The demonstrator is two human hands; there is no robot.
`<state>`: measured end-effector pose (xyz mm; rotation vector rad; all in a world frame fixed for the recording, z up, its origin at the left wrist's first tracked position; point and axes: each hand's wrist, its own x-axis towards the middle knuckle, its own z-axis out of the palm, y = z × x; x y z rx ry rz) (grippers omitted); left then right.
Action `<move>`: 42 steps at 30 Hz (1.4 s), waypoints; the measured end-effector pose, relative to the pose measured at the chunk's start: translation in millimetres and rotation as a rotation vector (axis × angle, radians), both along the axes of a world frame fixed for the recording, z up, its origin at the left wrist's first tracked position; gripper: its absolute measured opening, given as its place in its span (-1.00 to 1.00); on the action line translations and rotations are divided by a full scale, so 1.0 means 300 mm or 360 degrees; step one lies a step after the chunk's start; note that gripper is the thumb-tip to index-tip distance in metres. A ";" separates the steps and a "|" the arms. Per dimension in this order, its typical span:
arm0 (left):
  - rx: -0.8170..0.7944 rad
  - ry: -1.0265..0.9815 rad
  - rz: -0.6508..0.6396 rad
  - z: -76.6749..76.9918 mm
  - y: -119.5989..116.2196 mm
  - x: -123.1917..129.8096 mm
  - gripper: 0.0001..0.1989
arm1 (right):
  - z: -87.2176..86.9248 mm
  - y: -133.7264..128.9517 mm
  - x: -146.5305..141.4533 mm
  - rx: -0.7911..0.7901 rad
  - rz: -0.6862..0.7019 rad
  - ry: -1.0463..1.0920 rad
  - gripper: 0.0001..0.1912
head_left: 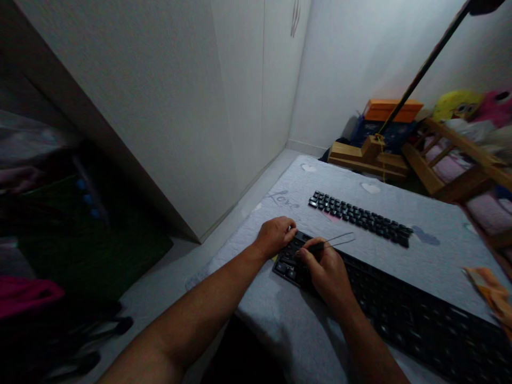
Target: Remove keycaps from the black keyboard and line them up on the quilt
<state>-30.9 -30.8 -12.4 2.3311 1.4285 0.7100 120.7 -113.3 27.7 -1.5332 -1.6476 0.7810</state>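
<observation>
A black keyboard (404,301) lies on the cloth-covered surface, running from the middle toward the lower right. At its far left corner, my left hand (276,234) grips the edge with curled fingers. My right hand (326,264) is closed around the black handle of a wire keycap puller (338,238), whose thin wire loops point away to the right. The right fingertips are low over the keyboard's left end, hiding some of it. Beyond the keyboard, loose black keycaps (360,216) lie in tight rows on the cloth.
The pale patterned cloth (256,298) covers the work surface. A white cabinet (240,106) stands to the left. At the back are a wooden stand with a pole (374,149), an orange box (392,110) and plush toys (456,105). An orange cloth (488,288) lies at the right.
</observation>
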 end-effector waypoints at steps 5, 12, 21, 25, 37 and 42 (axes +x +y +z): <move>-0.0014 0.0009 0.0015 0.006 -0.002 -0.001 -0.82 | 0.010 -0.002 0.002 -0.0021 0.0075 -0.0056 -0.84; -0.0026 -0.0032 0.0016 0.006 -0.006 -0.001 -0.82 | 0.017 -0.005 0.013 -0.0091 0.0125 -0.0103 -0.82; -0.0016 -0.0073 0.0008 0.002 -0.004 -0.005 -0.81 | 0.001 0.005 0.009 -0.0131 0.0134 -0.0162 -0.82; -0.0013 -0.0083 0.0017 0.007 -0.005 -0.003 -0.82 | 0.000 0.004 0.003 -0.0161 0.0170 -0.0167 -0.83; -0.0007 -0.0091 0.0023 0.000 -0.003 -0.004 -0.82 | 0.001 -0.011 -0.017 -0.0039 0.0185 -0.0290 -0.86; -0.0042 -0.0207 0.0021 0.018 -0.011 -0.010 -0.85 | 0.001 -0.014 -0.005 0.0015 0.0102 -0.0236 -0.85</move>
